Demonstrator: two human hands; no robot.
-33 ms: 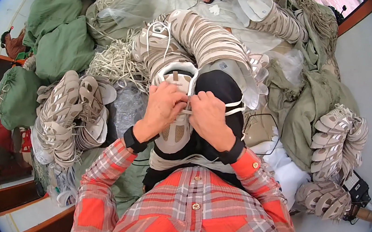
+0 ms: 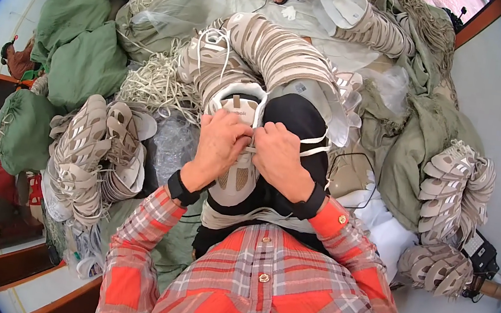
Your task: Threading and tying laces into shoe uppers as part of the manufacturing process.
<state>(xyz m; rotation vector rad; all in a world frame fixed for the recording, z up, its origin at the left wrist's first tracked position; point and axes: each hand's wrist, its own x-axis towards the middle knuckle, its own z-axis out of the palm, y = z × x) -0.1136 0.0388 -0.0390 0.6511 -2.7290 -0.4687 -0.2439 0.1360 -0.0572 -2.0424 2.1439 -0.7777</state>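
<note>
A beige shoe upper (image 2: 232, 182) with a white tongue lies in my lap, over a black rounded form (image 2: 296, 119). My left hand (image 2: 219, 145) grips the upper at its eyelets, fingers curled. My right hand (image 2: 278, 159) meets it there, pinching a white lace (image 2: 314, 143) that loops across the black form. Both wrists wear black bands below orange plaid sleeves. The fingertips hide the eyelets themselves.
A curved stack of beige uppers (image 2: 277, 46) arches just beyond my hands. More stacks lie at left (image 2: 89, 154) and right (image 2: 453, 202). A heap of white laces (image 2: 155, 84), green sacks (image 2: 82, 39) and clear plastic bags (image 2: 170, 139) surround me. Another person (image 2: 16, 59) sits at far left.
</note>
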